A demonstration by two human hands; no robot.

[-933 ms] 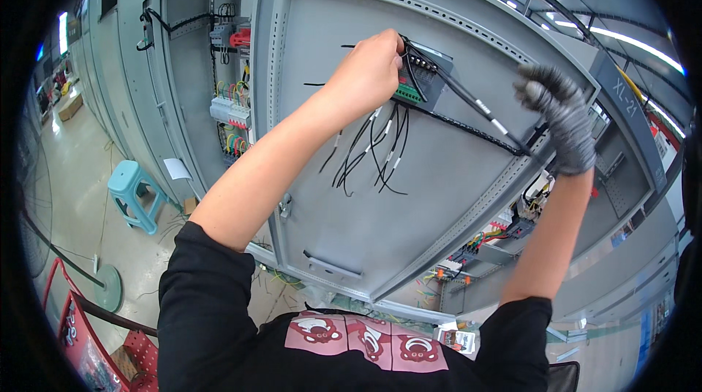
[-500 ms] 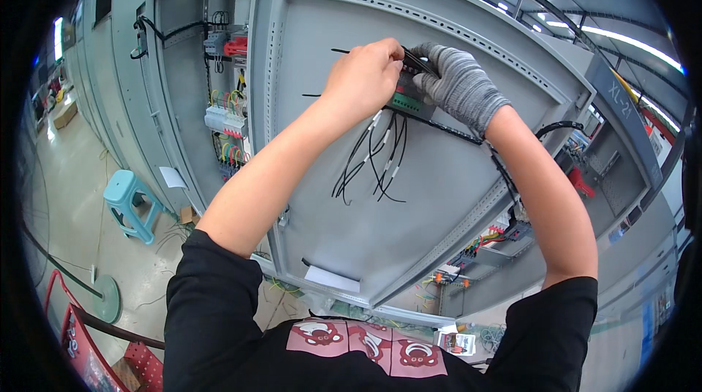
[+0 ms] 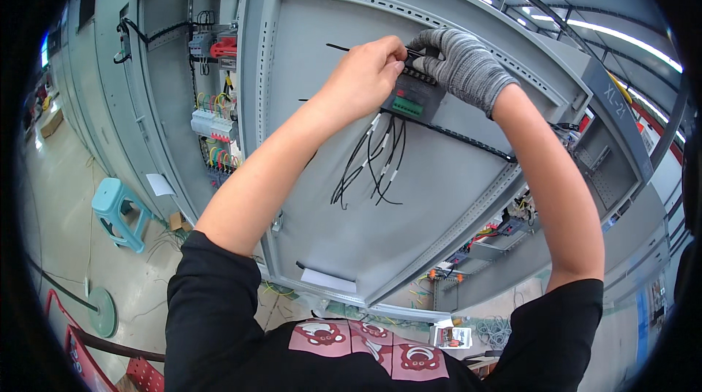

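"What has your left hand got?"

"My bare left hand has thumb and forefinger pinched together on black wires. They lie right at the fingertips, and one dark end pokes out to the left, past my knuckles."

"And the right?"

"My right hand, in a grey knitted glove, comes in from the other side with its fingers curled around the same spot. The wires run in the gap between my two hands, but the glove hides much of that, so I can't tell whether the right fingers are clamped on them or just bent beside them."

"Where's the module from there?"

"The dark terminal module is mounted on the grey cabinet door, just under my fingertips. Its upper terminal row sits close below the wires I'm pinching, and my glove covers part of its upper right. The green terminal block is lower down, clear of both hands."

"What's hanging underneath?"

"Loose black leads with white marker sleeves, drooping against the door, below my grip and apart from it. A wrapped black harness slants away from the module, down to the right, under my right forearm."
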